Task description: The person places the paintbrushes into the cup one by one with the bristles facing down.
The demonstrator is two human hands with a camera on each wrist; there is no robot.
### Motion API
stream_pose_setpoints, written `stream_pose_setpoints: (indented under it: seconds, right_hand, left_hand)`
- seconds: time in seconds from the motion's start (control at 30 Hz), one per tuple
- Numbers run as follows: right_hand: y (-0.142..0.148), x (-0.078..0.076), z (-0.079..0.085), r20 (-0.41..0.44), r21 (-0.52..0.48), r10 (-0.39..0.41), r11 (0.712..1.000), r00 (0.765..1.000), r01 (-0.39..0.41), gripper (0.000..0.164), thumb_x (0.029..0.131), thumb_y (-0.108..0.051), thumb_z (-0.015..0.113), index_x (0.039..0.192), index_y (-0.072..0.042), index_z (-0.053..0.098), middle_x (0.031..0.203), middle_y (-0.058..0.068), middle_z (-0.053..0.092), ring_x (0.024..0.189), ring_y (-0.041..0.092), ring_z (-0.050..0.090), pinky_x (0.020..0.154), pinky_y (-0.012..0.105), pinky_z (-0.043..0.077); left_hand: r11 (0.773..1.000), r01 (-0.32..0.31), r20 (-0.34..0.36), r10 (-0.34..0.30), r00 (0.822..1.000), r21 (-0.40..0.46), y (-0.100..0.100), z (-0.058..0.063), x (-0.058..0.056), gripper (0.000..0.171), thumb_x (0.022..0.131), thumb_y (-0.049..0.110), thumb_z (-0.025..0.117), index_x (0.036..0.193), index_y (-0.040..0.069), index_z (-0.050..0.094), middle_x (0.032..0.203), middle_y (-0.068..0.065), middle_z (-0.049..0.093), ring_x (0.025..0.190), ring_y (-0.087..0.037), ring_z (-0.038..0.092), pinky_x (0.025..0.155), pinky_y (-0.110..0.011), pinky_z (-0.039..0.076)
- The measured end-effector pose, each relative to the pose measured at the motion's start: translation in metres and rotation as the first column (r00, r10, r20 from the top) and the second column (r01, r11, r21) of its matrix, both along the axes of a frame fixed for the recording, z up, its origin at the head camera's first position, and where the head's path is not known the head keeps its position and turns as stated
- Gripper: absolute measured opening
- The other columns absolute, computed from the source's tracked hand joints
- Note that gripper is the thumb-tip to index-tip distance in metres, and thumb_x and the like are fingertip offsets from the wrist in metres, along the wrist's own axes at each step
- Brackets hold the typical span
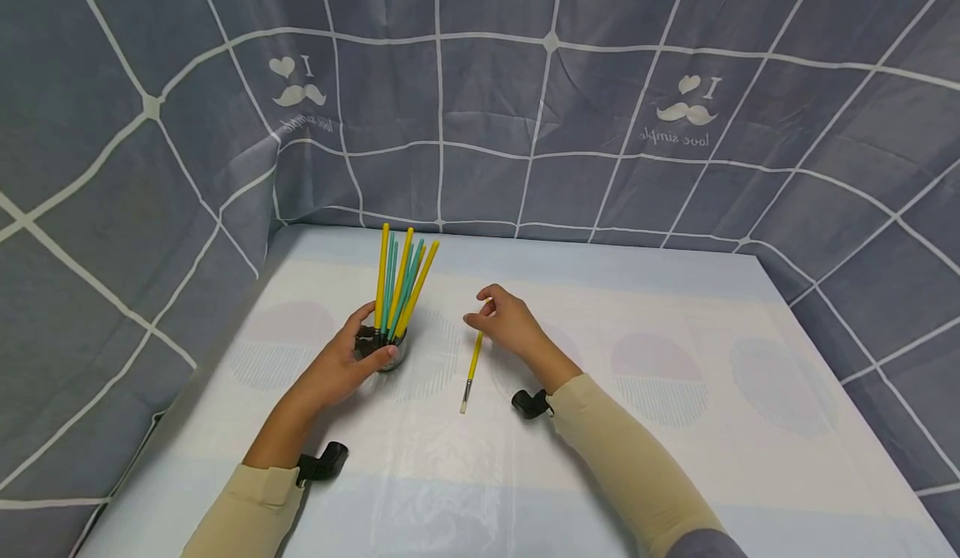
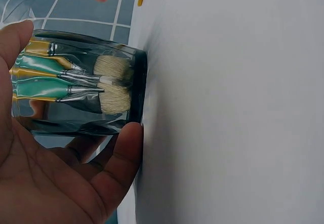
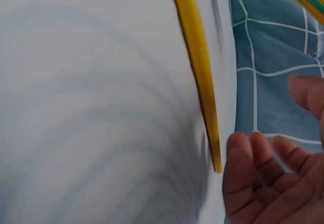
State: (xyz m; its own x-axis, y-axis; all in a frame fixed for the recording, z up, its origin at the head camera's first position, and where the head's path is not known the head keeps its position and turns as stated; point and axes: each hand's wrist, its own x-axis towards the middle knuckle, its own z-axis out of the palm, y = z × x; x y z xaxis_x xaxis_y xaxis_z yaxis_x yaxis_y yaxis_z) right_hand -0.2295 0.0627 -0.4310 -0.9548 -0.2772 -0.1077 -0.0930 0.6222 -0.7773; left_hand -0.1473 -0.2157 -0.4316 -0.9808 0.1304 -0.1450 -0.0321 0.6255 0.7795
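Observation:
My left hand (image 1: 336, 372) grips a clear glass (image 2: 139, 77) standing on the table at left of centre, thumb on the near side and fingers around it. Several paintbrushes with yellow and green handles (image 1: 383, 279) stand in it, pale bristles (image 2: 114, 100) down. A single yellow-handled paintbrush (image 1: 472, 366) lies on the table to the right of the glass, its bristles toward me. Over its handle end hovers my right hand (image 1: 512, 322), fingers loosely bent and holding nothing. In the right wrist view the fingertips (image 3: 238, 143) are just beside the tip of that handle.
A white table cover (image 1: 420, 491) with faint printed circles lies under everything. Grey gridded cloth (image 1: 487, 100) hangs behind the table and along both sides. Small black devices (image 1: 324, 461) are strapped to both wrists.

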Motion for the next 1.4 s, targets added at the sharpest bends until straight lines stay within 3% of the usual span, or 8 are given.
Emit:
stream_pose_setpoints:
  seconds: [0.4,0.83,1.27,1.4]
  right_hand:
    - [0.004,-0.003,-0.007,0.113,0.134,-0.005,0.991,0.994,-0.010,0.041,0.087,-0.029,0.077,0.112,-0.008,0.053,0.089,0.006,0.056,0.068,0.017,0.050,0.061,0.028,0.042]
    - [-0.002,-0.006,-0.011,0.041,0.238,-0.004,0.971,0.999,-0.006,0.040,0.086,-0.019,0.077,0.115,-0.004,0.053,0.087,0.006,0.059,0.080,0.021,0.054,0.073,0.033,0.046]
    - [-0.004,-0.010,-0.006,0.050,0.252,-0.020,0.968,0.999,0.007,0.037,0.086,-0.011,0.075,0.116,0.000,0.056,0.090,0.008,0.060,0.081,0.023,0.052,0.075,0.035,0.047]
    - [-0.005,-0.011,-0.004,0.039,0.284,-0.023,0.959,0.999,0.011,0.036,0.087,-0.011,0.073,0.117,0.001,0.058,0.098,0.011,0.063,0.085,0.024,0.054,0.078,0.036,0.048]
  left_hand:
    - [1.000,0.004,-0.005,-0.004,1.000,0.013,0.000,0.001,0.001,0.087,0.095,0.049,0.064,0.160,0.023,0.011,0.156,-0.027,0.027,0.143,-0.049,0.023,0.104,-0.072,0.024]
    - [0.998,0.037,-0.040,-0.035,0.999,0.047,-0.001,-0.002,0.001,0.084,0.097,0.045,0.063,0.160,0.024,0.011,0.158,-0.025,0.024,0.143,-0.046,0.023,0.104,-0.070,0.026]
    - [1.000,-0.007,0.004,0.007,1.000,0.017,-0.001,-0.001,0.001,0.086,0.095,0.048,0.064,0.160,0.025,0.012,0.156,-0.026,0.027,0.143,-0.047,0.023,0.105,-0.072,0.023]
    - [1.000,-0.001,-0.005,0.001,1.000,0.018,0.000,-0.001,0.000,0.086,0.095,0.048,0.063,0.160,0.025,0.012,0.156,-0.026,0.027,0.143,-0.047,0.023,0.105,-0.072,0.023]
